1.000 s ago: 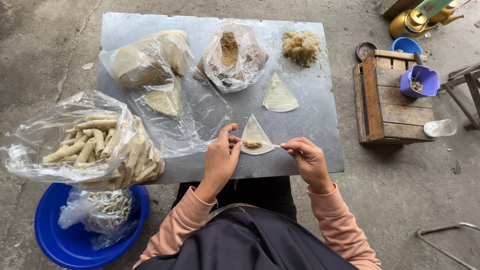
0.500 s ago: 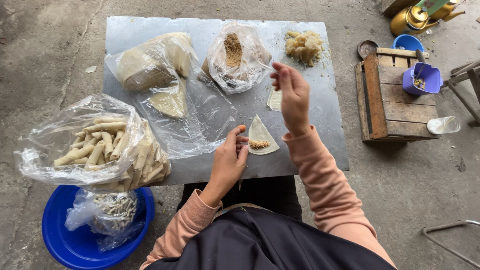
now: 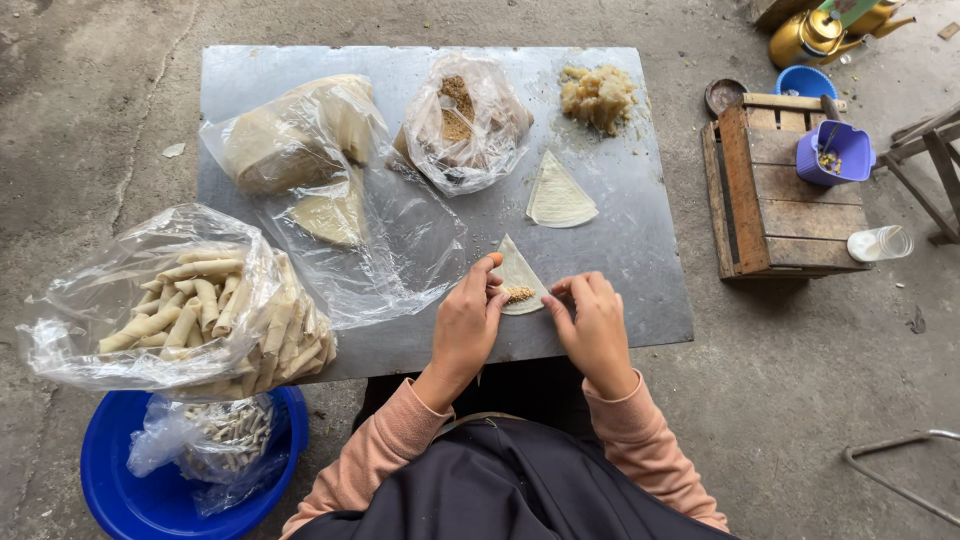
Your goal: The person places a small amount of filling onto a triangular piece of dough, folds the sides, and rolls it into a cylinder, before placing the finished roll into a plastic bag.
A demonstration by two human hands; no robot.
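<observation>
- Directly between both hands, the triangular wrapper (image 3: 519,277) lay flat, apex and long axis pointing away from the person.
- Left hand (image 3: 465,325) fingers pinched its left edge.
- Right hand (image 3: 595,325) fingers, curled, pinched its lower right corner.

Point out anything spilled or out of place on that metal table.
Little stands out: crumbs lie scattered around the filling heap at the metal table's far edge. Both hands, left hand and right hand, pinch the triangular wrapper.

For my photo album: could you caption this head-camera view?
Both hands, left hand and right hand, pinch a filled triangular wrapper on a metal table.
</observation>
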